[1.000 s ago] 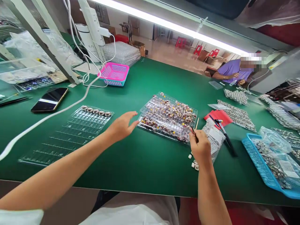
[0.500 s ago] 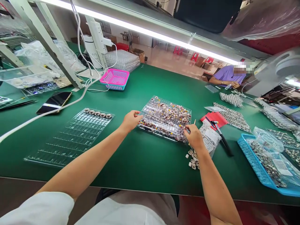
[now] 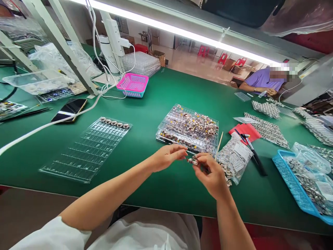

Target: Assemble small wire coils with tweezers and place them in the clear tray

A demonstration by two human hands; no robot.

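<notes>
My right hand [image 3: 209, 170] pinches a small cluster of white, silvery and reddish parts [image 3: 193, 160] just above the green table; their exact kind is too small to make out. Close by on its left, my left hand [image 3: 171, 155] holds nothing, thumb and fingers slightly apart and pointing at the cluster. Beyond both hands lies a stack of clear plastic trays [image 3: 187, 126], the top one heaped with small ring-like parts with yellow bits. To the left a clear compartment tray [image 3: 78, 152] has a row of several round, dark-centred parts [image 3: 114, 123] along its far end.
Right of my hand are a bag of small white pieces [image 3: 235, 158], a wooden stick [image 3: 220, 140], a red packet [image 3: 253, 131] and a black-handled tool [image 3: 256, 156]. A blue basket [image 3: 288, 185] stands far right. Leftward lie a phone [image 3: 69, 111], a white cable [image 3: 39, 131] and a pink basket [image 3: 134, 82].
Both hands have left the sides of the tray stack and come together in front of it. My right hand now holds a small cluster of parts. The view has shifted slightly.
</notes>
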